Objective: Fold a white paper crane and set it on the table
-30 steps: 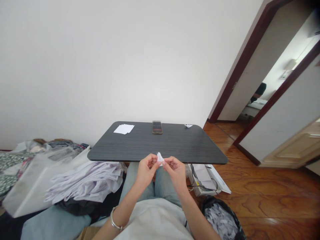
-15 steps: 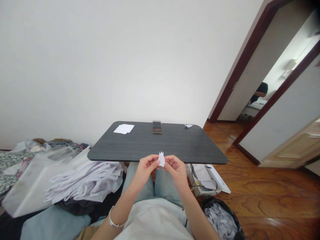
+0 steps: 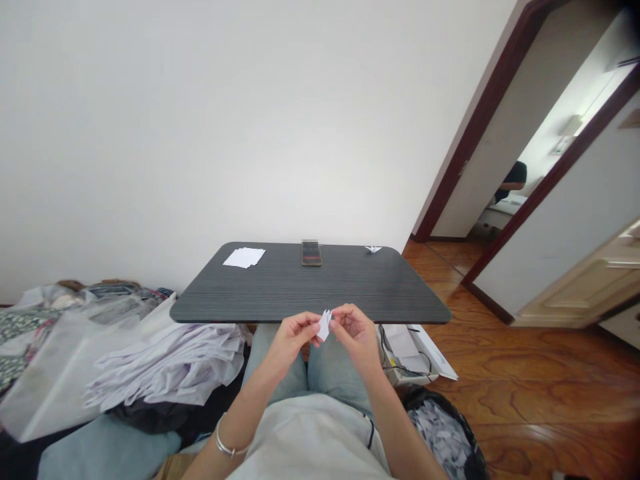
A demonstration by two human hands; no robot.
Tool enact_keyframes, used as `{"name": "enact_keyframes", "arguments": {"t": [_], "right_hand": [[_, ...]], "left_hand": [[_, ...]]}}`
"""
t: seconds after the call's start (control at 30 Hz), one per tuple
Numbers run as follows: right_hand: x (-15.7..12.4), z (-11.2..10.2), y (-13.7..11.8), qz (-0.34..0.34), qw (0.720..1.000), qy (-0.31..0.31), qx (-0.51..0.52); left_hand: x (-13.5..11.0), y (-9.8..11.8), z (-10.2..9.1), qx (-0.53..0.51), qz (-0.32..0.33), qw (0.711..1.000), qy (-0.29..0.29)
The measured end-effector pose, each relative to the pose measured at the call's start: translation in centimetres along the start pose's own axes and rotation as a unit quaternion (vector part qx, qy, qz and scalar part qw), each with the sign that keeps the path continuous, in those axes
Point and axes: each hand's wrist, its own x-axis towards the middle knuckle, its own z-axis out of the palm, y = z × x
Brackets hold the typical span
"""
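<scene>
A small folded white paper piece point(image 3: 325, 326) with pointed tips at its top is held up just in front of the table's near edge. My left hand point(image 3: 299, 332) pinches its left side between thumb and fingers. On the other side, the thumb and forefinger of my right hand point(image 3: 353, 330) close on the paper near its upper right points. A folded paper crane point(image 3: 373, 249) rests at the far right of the dark table point(image 3: 280, 287). Several white paper sheets point(image 3: 244, 257) lie in a stack at the far left.
A phone-like device point(image 3: 311, 253) stands at the table's back middle, by the wall. Clothes and plastic bags point(image 3: 170, 367) are heaped at left. To the right are a box with cables point(image 3: 407, 353) and a black-lined bin of paper scraps point(image 3: 443, 433). Someone is partly visible beyond the doorway.
The folded paper has tilted to the right and dropped slightly. My right hand has shifted its grip up toward the pointed tips. The view has moved slightly.
</scene>
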Motion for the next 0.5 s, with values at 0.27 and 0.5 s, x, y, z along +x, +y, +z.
{"name": "enact_keyframes", "arguments": {"t": [0.27,0.5], "right_hand": [[0.5,-1.3,-0.3,-0.033,0.997,-0.056,-0.051],[0.5,-1.9,-1.0,-0.051,0.988,-0.095,-0.110]], "left_hand": [[-0.1,0.2,0.2,-0.015,-0.014,1.000,-0.015],[-0.1,-0.2,0.2,-0.043,-0.035,0.998,-0.009]]}}
